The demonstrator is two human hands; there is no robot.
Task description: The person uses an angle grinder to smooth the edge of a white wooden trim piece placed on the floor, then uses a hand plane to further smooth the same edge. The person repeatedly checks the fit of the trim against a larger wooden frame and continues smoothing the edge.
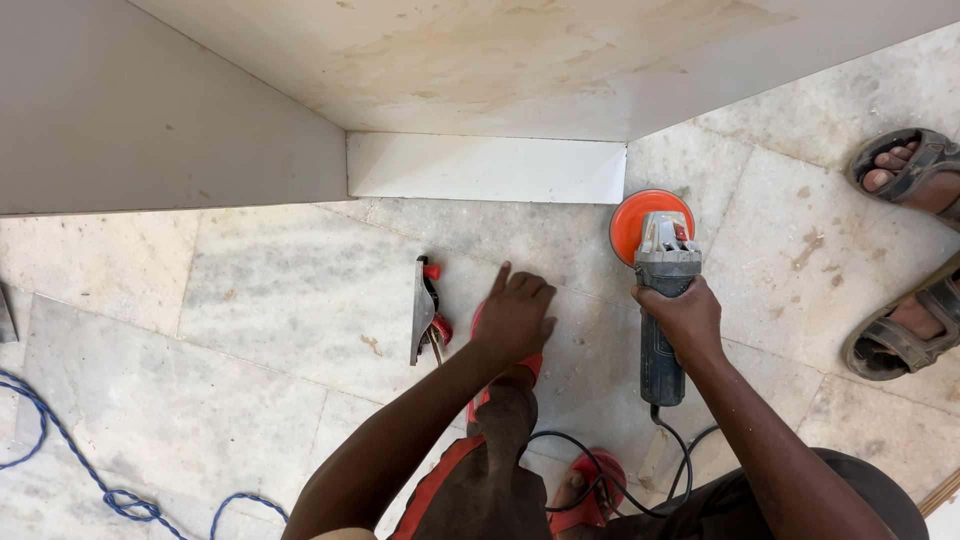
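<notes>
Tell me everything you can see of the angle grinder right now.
The angle grinder has a blue-grey body, a grey metal head and a round orange disc at its front. It points away from the person, low over the marble floor. The right hand grips its body, and a black cable trails from its rear end.

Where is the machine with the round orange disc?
In the head view, the grey-blue angle grinder with the round orange disc sits right of centre, held by the right hand over the marble floor, just below the white board.
</notes>
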